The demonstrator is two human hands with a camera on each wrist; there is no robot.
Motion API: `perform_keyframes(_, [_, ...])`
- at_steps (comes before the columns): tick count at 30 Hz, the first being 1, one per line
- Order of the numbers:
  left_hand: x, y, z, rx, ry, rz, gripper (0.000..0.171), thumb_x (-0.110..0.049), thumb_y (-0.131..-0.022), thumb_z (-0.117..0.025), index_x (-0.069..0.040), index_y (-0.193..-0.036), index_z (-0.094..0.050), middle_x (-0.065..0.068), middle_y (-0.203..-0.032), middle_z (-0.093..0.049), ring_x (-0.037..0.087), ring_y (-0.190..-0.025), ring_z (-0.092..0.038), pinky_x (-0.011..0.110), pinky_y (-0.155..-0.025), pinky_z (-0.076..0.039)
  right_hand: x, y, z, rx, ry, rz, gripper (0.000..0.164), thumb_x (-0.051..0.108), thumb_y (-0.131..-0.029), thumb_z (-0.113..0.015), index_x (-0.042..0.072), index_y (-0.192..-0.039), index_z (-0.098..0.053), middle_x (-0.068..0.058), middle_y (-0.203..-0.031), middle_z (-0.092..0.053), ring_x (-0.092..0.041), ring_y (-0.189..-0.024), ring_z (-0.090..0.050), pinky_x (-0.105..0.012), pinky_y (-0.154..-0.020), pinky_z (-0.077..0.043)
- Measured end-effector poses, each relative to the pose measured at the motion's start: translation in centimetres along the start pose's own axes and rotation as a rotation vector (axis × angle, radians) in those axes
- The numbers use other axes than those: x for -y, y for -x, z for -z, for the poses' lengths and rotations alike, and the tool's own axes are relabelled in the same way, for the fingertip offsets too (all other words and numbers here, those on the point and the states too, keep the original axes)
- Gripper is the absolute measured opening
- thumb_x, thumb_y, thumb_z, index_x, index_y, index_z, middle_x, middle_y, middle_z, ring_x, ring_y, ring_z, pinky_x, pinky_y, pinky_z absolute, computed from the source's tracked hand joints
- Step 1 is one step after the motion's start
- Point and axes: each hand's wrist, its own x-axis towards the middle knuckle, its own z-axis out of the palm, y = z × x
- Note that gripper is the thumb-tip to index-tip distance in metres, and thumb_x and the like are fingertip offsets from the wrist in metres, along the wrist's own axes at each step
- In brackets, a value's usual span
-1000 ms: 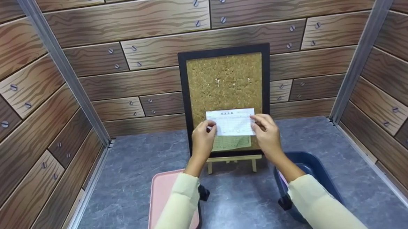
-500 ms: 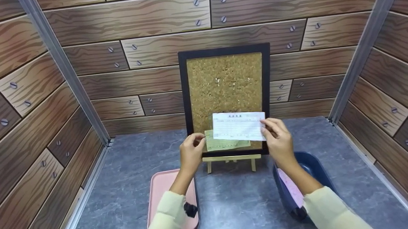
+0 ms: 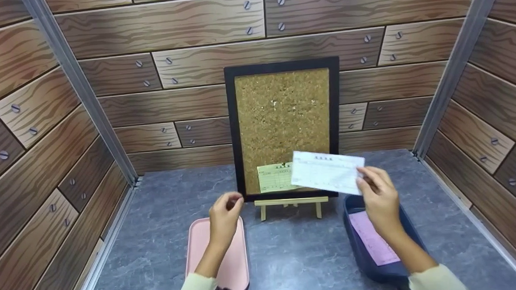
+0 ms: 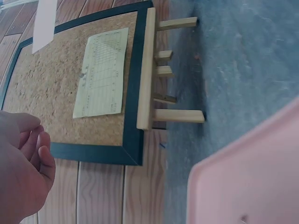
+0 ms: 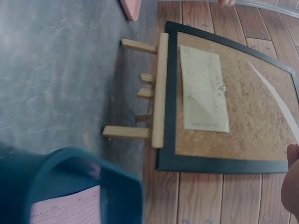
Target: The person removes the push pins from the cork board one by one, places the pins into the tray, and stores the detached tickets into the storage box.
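Note:
Between thumb and fingers my right hand (image 3: 380,202) pinches the right edge of a white printed form slip (image 3: 328,172). The slip tilts down to the right, in front of the framed corkboard (image 3: 283,121), and appears edge-on in the right wrist view. A green form slip (image 3: 274,178) lies on the lower corkboard with a push pin (image 5: 223,88) at its top edge; the white slip covers its right part in the head view. My left hand (image 3: 224,219) hovers between corkboard and pink tray (image 3: 194,245), fingers loosely curled, nothing visible in them.
The corkboard stands on a small wooden easel (image 3: 291,201) against the plank-patterned back wall. At the right, a dark blue bin (image 3: 353,244) contains a pink form slip (image 3: 373,238). A small dark object (image 4: 244,218) lies on the pink tray. Metal posts (image 3: 435,78) edge the side walls.
Both hands held the white slip before the corkboard. The left hand has let go and moved left and down; the right hand has carried the slip right and down, uncovering more of the green slip.

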Motion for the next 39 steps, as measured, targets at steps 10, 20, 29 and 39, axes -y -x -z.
perform_keyframes(10, [1.1, 3.1, 2.9, -0.023, -0.047, 0.074, 0.008, -0.003, -0.086, -0.075, -0.010, -0.090, -0.074, -0.001, -0.080, -0.067, 0.006, -0.069, -0.055, 0.018, -0.060, -0.047, 0.8, 2.3, 2.5, -0.039, 0.056, -0.043, 0.027, -0.019, -0.088, -0.061, -0.015, -0.114, -0.067, -0.023, -0.109, -0.060, -0.009, -0.088, -0.057, -0.009, -0.074, -0.047])
perform_keyframes(20, [2.3, 5.2, 5.5, -0.015, -0.118, 0.172, 0.009, -0.003, -0.087, -0.073, -0.012, -0.090, -0.074, -0.002, -0.081, -0.067, 0.005, -0.067, -0.054, 0.020, -0.059, -0.046, 0.5, 3.7, 4.8, -0.105, 0.145, -0.104, 0.025, -0.018, -0.088, -0.062, -0.015, -0.111, -0.068, -0.009, -0.106, -0.062, -0.007, -0.082, -0.056, -0.007, -0.070, -0.045])
perform_keyframes(29, [4.3, 7.4, 5.9, -0.001, -0.177, 0.242, 0.009, -0.002, -0.084, -0.074, -0.010, -0.087, -0.073, 0.000, -0.081, -0.070, 0.002, -0.064, -0.053, 0.019, -0.057, -0.045, -3.9, 5.8, 7.8, -0.173, 0.274, -0.211, 0.027, -0.011, -0.089, -0.065, -0.007, -0.115, -0.071, 0.012, -0.108, -0.060, 0.003, -0.084, -0.057, -0.003, -0.072, -0.044])
perform_keyframes(39, [6.4, 9.1, 6.5, 0.050, -0.223, 0.348, 0.005, -0.004, -0.084, -0.074, -0.007, -0.088, -0.072, 0.003, -0.084, -0.072, 0.003, -0.065, -0.053, 0.021, -0.060, -0.044, -7.1, 8.0, 10.9, -0.205, 0.379, -0.328, 0.026, -0.002, -0.091, -0.065, -0.004, -0.117, -0.071, 0.028, -0.104, -0.053, 0.011, -0.083, -0.052, 0.000, -0.073, -0.041])
